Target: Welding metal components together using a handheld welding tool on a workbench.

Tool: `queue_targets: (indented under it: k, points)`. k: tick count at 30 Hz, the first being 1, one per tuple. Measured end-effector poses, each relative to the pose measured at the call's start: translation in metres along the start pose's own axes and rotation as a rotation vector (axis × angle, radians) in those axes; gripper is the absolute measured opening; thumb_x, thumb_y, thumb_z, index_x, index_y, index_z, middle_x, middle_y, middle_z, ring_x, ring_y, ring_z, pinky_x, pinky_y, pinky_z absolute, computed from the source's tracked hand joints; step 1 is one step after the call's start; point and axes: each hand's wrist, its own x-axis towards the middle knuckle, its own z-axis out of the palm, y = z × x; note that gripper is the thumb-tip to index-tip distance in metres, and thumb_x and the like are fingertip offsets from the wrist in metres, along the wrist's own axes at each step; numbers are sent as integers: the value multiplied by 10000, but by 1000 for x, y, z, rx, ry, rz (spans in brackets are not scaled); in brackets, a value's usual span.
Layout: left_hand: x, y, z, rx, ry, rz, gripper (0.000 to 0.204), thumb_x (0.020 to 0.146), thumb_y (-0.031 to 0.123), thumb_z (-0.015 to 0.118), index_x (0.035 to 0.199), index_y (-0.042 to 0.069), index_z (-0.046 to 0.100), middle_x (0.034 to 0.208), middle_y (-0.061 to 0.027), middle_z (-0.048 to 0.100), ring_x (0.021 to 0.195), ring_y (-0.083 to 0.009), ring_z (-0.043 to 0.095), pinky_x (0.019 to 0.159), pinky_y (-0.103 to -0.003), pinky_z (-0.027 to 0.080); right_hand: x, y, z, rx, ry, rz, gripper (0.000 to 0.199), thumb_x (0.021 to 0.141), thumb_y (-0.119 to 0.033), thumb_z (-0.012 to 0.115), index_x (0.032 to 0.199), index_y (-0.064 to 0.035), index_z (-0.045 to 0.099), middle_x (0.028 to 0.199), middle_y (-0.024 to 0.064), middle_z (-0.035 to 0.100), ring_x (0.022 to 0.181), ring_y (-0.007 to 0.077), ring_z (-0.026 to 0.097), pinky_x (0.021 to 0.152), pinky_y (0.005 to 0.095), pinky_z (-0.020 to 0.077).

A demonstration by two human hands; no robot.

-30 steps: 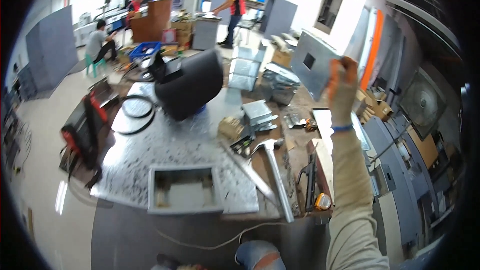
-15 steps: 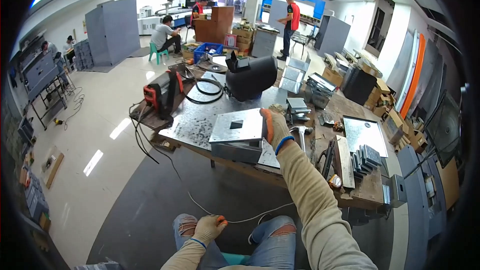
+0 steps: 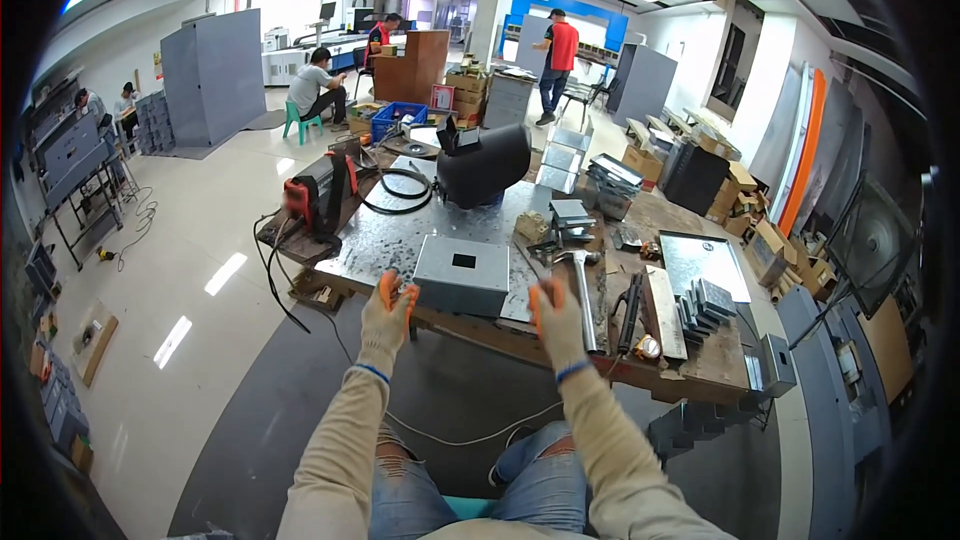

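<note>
A grey sheet-metal box (image 3: 440,285) lies near the front edge of the metal-topped table, its lid with a square hole sitting flush on top. My gloved left hand (image 3: 384,320) is just left of the box, orange fingertips apart. To the right of the box, my gloved right hand (image 3: 557,320) hovers with fingers loosely apart. Neither hand visibly holds anything. A claw hammer (image 3: 585,305) lies right of my right hand. Beyond that hand is a yellowish, worn block-like piece (image 3: 532,227), beside stacked metal parts (image 3: 571,218).
A black welding helmet (image 3: 485,165) and a red-black welding machine (image 3: 315,198) stand farther back. To the right are a tape measure (image 3: 648,347), a metal tray (image 3: 704,265) and several small grey metal pieces (image 3: 708,302). A cable (image 3: 470,434) crosses the floor below. Other people work in the background.
The lid, tilted and askew before, now sits flat on the box. My right hand has left it and moved nearer. My left hand has risen from my lap to the box's left side.
</note>
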Motion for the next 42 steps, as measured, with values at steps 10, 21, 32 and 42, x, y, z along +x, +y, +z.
queue_targets:
  k: [10,21,32,42]
  points:
    - [10,23,45,620,-165,-182,657,975,64,722,1567,-7,443,1399,-188,640,1092,-240,703,897,-261,563,-275,97,-110,-945,-570,-342,434,949,-440,713,1212,-96,737,1097,124,773,953,331,716,852,391,559]
    - [10,38,67,1194,-190,277,817,823,264,871,1516,33,505,1432,-149,646,1268,-312,634,1069,-448,502,-258,118,-103,-841,-504,-4,427,956,-476,698,1214,-139,743,1037,91,764,938,330,702,838,414,548]
    - [45,83,151,1878,-796,265,681,771,451,880,1311,100,660,1406,-165,646,1342,-339,564,1122,-498,429,-253,122,-96,-847,-545,102,412,954,-479,714,1197,-150,760,1034,73,775,930,301,711,827,391,551]
    - [33,75,168,1832,-726,223,628,780,442,872,1301,139,695,1388,-190,660,1294,-398,579,1081,-504,464,-244,129,-83,-756,-504,117,393,947,-461,732,1161,-134,776,1008,63,787,905,290,720,809,380,551]
